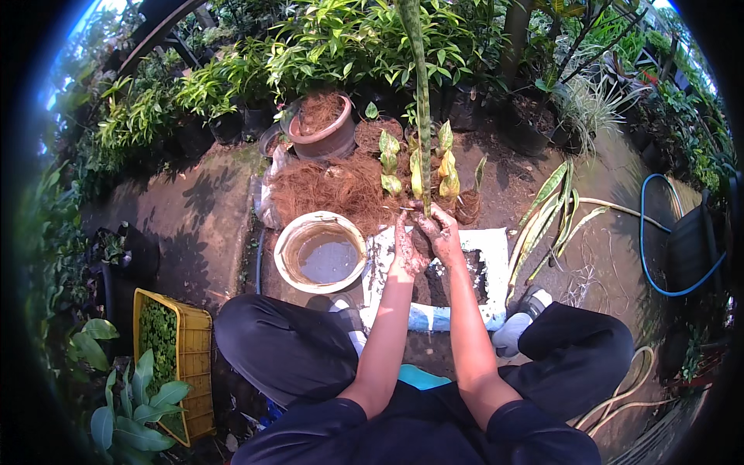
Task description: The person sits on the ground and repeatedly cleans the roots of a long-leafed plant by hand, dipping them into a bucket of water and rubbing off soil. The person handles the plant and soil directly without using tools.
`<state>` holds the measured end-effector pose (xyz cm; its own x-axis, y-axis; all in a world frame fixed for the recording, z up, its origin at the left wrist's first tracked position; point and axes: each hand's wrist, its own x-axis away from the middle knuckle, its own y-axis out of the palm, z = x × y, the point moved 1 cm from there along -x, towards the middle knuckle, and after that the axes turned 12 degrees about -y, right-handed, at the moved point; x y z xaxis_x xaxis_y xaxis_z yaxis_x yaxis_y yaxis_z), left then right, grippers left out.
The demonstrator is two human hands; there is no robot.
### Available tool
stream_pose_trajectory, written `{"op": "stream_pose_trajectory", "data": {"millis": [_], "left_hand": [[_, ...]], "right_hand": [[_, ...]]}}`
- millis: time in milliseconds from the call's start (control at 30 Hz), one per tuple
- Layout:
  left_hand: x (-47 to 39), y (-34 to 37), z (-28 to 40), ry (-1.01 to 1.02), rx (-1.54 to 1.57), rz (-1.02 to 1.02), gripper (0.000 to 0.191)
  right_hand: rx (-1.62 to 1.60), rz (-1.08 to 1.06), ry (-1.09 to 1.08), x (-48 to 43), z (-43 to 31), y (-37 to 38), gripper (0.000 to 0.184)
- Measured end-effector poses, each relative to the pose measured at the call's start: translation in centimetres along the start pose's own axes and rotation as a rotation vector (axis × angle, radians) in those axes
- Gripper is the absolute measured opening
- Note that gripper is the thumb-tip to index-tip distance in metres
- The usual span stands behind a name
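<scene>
A tall snake plant leaf (424, 116) stands upright between my muddy hands, with dark wet soil (422, 243) clumped below its base. My right hand (443, 237) grips the base of the leaf and the clump from the right. From the left, my left hand (408, 250) cups the same clump, its palm smeared with mud. Beneath both hands lies a white sack (493, 250), opened out, with more dark soil (440, 285) on it. The lowest part of the clump is partly hidden by my fingers.
A tub of water (280, 256) stands left of the sack, with a heap of coconut fibre (325, 186) behind it. Several small wrapped plants (447, 174) stand beyond my hands. Cut snake plant leaves (540, 226) lie right. A yellow crate (195, 349) sits left of my knee.
</scene>
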<state>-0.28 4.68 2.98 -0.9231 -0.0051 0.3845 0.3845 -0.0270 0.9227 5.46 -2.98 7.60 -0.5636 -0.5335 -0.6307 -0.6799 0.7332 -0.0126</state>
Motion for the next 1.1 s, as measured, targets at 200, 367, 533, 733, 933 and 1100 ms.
{"op": "stream_pose_trajectory", "data": {"millis": [200, 367, 533, 733, 933, 1100], "left_hand": [[-0.2, -2.6, 0.8, 0.240, 0.110, 0.271, 0.067], [-0.9, -1.9, 0.7, 0.226, 0.210, 0.200, 0.080], [0.6, 0.5, 0.1, 0.282, -0.032, 0.147, 0.077], [1.3, 0.6, 0.2, 0.249, -0.041, 0.039, 0.079], [0.1, -1.6, 1.1, 0.313, 0.060, 0.216, 0.078], [2.1, -1.0, 1.9, 0.467, 0.103, 0.161, 0.081]], "right_hand": [[-0.321, 0.129, 0.339, 2.4, 2.2, 2.1, 0.010], [-0.055, 0.137, 0.201, 3.9, 5.8, 1.5, 0.017], [-0.030, 0.103, 0.185, 0.8, -0.2, 1.5, 0.032], [0.059, -0.037, 0.085, 0.7, 1.7, 0.5, 0.025], [-0.093, 0.081, 0.275, 2.7, 3.9, 2.8, 0.018], [-0.068, 0.219, 0.219, 2.7, 1.3, 5.9, 0.024]]}}
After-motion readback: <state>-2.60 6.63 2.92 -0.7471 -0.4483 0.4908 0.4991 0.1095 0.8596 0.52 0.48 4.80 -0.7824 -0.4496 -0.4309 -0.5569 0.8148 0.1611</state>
